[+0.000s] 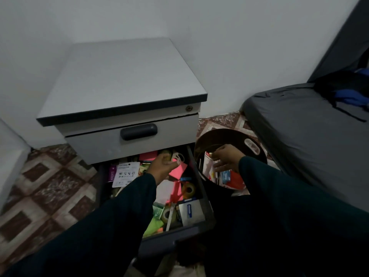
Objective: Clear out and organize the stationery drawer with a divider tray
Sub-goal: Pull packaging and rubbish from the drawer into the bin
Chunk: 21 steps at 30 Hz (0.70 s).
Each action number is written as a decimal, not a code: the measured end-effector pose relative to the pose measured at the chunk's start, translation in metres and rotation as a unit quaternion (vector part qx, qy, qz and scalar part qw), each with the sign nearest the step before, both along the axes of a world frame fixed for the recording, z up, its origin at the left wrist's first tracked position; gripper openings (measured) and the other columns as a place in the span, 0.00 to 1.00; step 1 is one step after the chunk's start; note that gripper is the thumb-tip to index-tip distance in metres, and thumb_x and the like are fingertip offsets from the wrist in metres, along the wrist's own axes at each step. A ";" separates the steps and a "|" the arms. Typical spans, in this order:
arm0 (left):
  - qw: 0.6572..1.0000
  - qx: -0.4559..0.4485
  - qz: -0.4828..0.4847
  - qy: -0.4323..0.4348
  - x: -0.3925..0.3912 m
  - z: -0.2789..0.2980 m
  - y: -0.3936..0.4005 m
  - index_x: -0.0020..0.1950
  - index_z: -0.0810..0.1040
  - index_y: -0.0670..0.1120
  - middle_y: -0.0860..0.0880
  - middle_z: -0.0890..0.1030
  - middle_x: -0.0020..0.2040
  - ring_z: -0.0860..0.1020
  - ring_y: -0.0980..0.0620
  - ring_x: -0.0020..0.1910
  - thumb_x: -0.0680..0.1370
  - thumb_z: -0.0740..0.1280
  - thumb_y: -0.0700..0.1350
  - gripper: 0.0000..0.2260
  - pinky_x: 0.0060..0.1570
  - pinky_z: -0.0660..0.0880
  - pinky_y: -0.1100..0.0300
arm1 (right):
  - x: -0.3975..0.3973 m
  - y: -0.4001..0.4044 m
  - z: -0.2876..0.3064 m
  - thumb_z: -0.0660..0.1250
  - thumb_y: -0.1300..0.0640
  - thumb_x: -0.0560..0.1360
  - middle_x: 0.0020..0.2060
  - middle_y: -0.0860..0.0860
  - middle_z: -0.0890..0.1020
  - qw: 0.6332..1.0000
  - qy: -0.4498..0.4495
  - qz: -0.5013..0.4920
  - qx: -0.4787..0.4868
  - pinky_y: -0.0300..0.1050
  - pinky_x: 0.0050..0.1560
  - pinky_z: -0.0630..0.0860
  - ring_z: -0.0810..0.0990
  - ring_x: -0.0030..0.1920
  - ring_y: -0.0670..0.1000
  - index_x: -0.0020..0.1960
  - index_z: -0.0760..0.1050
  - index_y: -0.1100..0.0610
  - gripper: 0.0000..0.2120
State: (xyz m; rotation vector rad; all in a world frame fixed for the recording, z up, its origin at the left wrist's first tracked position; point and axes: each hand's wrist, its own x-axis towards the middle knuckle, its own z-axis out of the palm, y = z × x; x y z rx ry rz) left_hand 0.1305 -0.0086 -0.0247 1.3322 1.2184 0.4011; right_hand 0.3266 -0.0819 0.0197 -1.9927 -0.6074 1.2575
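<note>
The lower drawer [206, 206] of a grey cabinet [123, 80] is pulled out and crammed with stationery. My left hand [161, 166] reaches into its back part and grips a small roll of tape [167, 156], just above a pink sticky-note pad [178, 170]. Further forward lie an orange tape roll [188, 189], a clear tape roll [166, 214], a white product card [124, 173] and a grey box [191, 211]. My right hand [226, 157] hovers with fingers spread over a dark round bin [225, 136] beside the drawer, which holds packets and boxes [229, 175].
The cabinet's upper drawer [131, 136] is closed, with a dark handle. A grey mattress [309, 136] lies to the right, dark clothing [347, 88] on it. The floor has patterned brown tiles [50, 182]. White walls stand behind and to the left.
</note>
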 end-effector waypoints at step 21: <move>0.920 0.221 -0.060 0.317 -0.140 -0.076 0.015 0.71 0.67 0.45 0.42 0.64 0.71 0.64 0.43 0.69 0.76 0.68 0.48 0.25 0.67 0.63 0.56 | -0.125 0.023 -0.118 0.68 0.58 0.74 0.55 0.54 0.75 0.908 -0.210 0.363 -0.029 0.48 0.51 0.77 0.78 0.54 0.57 0.59 0.73 0.54 0.14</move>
